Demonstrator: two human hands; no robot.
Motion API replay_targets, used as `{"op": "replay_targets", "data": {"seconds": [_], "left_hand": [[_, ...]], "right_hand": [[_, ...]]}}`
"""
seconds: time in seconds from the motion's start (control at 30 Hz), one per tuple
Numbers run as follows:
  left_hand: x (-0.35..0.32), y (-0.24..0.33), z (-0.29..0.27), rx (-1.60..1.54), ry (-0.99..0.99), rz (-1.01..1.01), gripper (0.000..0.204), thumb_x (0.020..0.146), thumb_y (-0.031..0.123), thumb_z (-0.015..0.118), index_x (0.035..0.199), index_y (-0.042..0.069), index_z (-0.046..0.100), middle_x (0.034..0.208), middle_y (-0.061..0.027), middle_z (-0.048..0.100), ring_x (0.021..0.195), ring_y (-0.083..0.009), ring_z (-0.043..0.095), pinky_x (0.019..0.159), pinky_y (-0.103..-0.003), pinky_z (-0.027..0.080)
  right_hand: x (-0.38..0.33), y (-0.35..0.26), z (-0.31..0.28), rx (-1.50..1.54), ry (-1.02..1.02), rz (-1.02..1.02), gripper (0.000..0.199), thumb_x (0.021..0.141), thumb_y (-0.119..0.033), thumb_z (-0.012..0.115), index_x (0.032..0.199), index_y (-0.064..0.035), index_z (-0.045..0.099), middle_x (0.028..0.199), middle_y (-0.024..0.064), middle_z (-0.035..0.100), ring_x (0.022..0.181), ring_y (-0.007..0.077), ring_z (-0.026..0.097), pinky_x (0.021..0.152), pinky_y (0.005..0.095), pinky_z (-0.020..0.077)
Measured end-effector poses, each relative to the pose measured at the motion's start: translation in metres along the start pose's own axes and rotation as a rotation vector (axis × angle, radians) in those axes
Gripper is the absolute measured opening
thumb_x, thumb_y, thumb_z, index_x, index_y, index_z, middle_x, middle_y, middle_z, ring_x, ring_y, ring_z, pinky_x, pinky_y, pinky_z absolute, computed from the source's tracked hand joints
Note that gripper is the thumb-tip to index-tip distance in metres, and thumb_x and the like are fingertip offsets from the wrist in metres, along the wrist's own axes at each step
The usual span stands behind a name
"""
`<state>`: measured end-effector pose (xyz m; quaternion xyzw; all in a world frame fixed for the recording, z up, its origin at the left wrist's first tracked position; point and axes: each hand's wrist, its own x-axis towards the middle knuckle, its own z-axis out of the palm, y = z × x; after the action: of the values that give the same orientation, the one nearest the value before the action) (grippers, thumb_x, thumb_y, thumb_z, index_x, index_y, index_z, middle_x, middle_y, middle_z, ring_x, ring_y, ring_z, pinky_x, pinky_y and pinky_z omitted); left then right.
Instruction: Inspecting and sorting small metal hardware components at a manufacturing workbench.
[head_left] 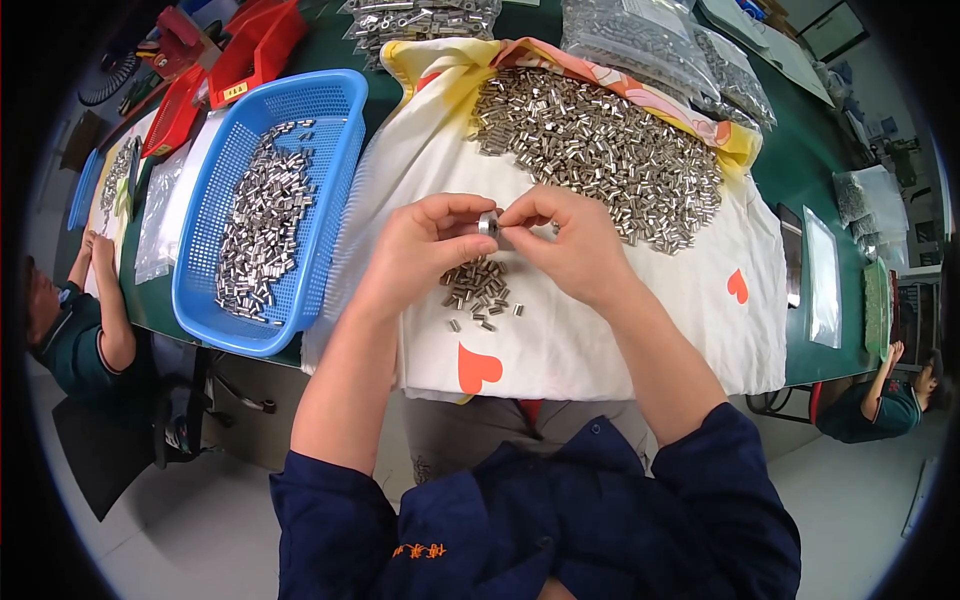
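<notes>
My left hand [425, 250] pinches a round silver metal piece [487, 224] with a dark opening between thumb and fingers. Thumb and forefinger of my right hand [580, 245] are closed against its right side; what the fingertips grip is hidden. A small metal sleeve [554, 228] glints under the curled fingers of that hand. Just below my hands, a small pile of metal sleeves [478, 288] lies on a white cloth [690, 330] with red hearts. Beyond my right hand spreads a large heap of the same sleeves [600, 150].
A blue plastic basket [350, 150] with more sleeves stands at the left. Red bins [255, 45] sit behind it. Clear bags of metal parts [630, 45] line the back. A phone [790, 255] and a flat clear bag [822, 275] lie right. People sit at both sides.
</notes>
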<state>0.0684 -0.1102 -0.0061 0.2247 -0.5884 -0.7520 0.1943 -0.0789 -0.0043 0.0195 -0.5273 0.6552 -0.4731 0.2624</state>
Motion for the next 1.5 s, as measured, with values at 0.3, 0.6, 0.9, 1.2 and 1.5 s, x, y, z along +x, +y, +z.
{"op": "replay_targets", "data": {"seconds": [0.3,0.6,0.9,1.2,1.5], "left_hand": [[-0.001,-0.001,0.002,0.056,0.027,0.019,0.032,0.073,-0.003,0.066,0.103,-0.004,0.057,0.092,-0.0085,0.063,0.082,-0.0125,0.060,0.073,-0.023,0.049],[-0.001,0.002,0.006,0.078,0.005,0.009,0.031,0.072,-0.003,0.066,0.102,-0.004,0.058,0.091,-0.0083,0.063,0.081,-0.0118,0.060,0.072,-0.023,0.049],[-0.002,0.005,0.009,0.107,-0.025,-0.032,0.029,0.073,-0.004,0.065,0.101,-0.003,0.058,0.088,-0.0051,0.063,0.079,-0.0098,0.060,0.070,-0.021,0.049],[-0.001,0.003,0.006,0.127,-0.035,-0.022,0.029,0.074,-0.003,0.065,0.102,-0.002,0.059,0.091,-0.0048,0.062,0.080,-0.0092,0.060,0.070,-0.021,0.049],[0.000,-0.002,-0.001,-0.074,-0.007,0.017,0.034,0.074,-0.004,0.063,0.107,-0.003,0.055,0.093,-0.0063,0.061,0.083,-0.0103,0.058,0.074,-0.022,0.047]], "right_hand": [[-0.004,-0.003,0.010,-0.427,0.142,-0.258,0.006,0.068,-0.005,0.064,0.073,-0.0028,0.061,0.073,0.0065,0.061,0.069,0.0191,0.059,0.064,0.0282,0.0456],[0.000,-0.002,-0.006,-0.094,-0.067,0.025,0.013,0.071,-0.011,0.066,0.080,-0.0024,0.062,0.075,0.0053,0.062,0.069,0.0142,0.059,0.062,0.0253,0.0460],[0.013,0.024,-0.028,-0.560,0.183,-0.032,0.010,0.072,-0.017,0.063,0.077,-0.0082,0.063,0.073,0.0068,0.059,0.075,0.0226,0.055,0.070,0.0349,0.0424],[0.016,0.029,-0.012,-0.898,0.107,-0.105,0.007,0.071,-0.016,0.064,0.076,-0.0108,0.064,0.079,0.0041,0.058,0.083,0.0216,0.052,0.074,0.0352,0.0394],[0.002,-0.005,-0.004,0.100,-0.031,0.128,0.010,0.073,-0.006,0.062,0.082,-0.0029,0.063,0.080,0.0042,0.063,0.070,0.0114,0.057,0.063,0.0226,0.0436]]}}
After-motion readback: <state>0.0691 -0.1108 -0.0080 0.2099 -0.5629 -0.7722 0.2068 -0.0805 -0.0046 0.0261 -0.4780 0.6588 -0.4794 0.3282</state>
